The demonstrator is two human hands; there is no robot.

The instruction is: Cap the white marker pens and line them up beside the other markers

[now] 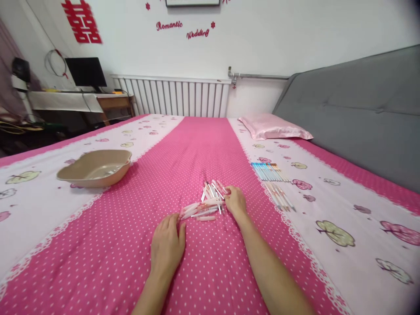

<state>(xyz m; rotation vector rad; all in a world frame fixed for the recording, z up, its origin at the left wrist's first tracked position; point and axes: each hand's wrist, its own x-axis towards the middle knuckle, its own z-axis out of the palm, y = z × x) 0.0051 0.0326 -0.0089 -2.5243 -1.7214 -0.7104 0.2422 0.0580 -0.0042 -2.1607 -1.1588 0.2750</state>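
A loose pile of slim pens (210,201), pink, white and clear, lies crisscrossed on the pink dotted bedspread between my hands. My left hand (168,238) rests palm down at the pile's near left side, thumb apart from the fingers, fingertips beside the pen ends and holding nothing I can see. At the right edge of the pile, my right hand (235,201) has its fingers bent in on a pink pen (222,187); the thumb is mostly hidden. To the right lie a row of blue and brown-ended pens (269,172) and a smaller group of pale pens (279,196).
A beige plastic basin (95,169) stands on the bed at the left. A pink pillow (274,127) lies far right against the grey headboard (354,109). Behind the bed are a white radiator (173,96) and a desk with a monitor (85,72).
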